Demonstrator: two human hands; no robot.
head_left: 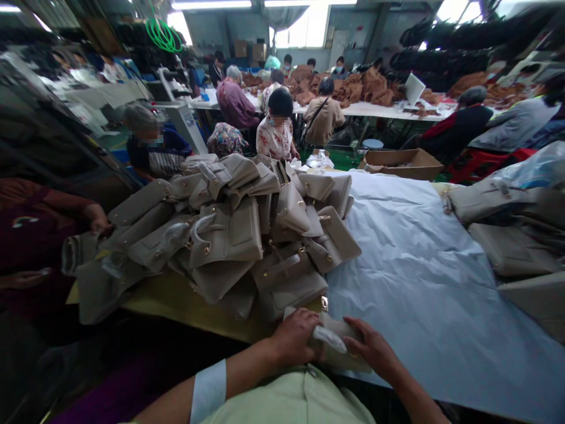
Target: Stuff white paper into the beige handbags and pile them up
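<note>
Both your left grip [298,335] and right grip [373,347] are clasped on the beige bag [338,358], one at either end, its long axis roughly between them, at the tabletop's near edge [424,377].

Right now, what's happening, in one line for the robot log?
left hand: on beige bag | right hand: on same bag | beyond: bag pile, pale sheet

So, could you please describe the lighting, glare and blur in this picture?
Head view: white ceiling tubes and the bright rectangular window look blown out; same view, translucent plastic wrap on the nearest beige handbag shines pale, the lower left sinks into shadow, and the rightmost taupe bags look soft and stretched.
</note>
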